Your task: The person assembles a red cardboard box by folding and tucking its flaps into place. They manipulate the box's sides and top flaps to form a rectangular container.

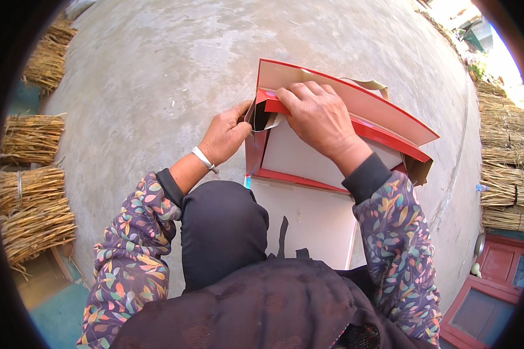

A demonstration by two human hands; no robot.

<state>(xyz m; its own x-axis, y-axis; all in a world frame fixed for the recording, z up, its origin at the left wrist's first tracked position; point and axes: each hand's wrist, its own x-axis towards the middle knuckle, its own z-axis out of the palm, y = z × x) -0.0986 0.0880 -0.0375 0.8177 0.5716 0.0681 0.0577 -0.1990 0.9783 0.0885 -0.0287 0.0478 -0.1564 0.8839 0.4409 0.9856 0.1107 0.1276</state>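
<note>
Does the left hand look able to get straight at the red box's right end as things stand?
Probably not: the left hand holds the red box at its other end, and the right hand reaches over the box, across the direct way.

Box point(297, 179) partly behind right hand point(320, 119)

Head-worn fisheye view, facing down, close range

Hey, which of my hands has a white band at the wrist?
Your left hand, at the left end of the red box: a white band circles its wrist; the right hand shows none.
</note>
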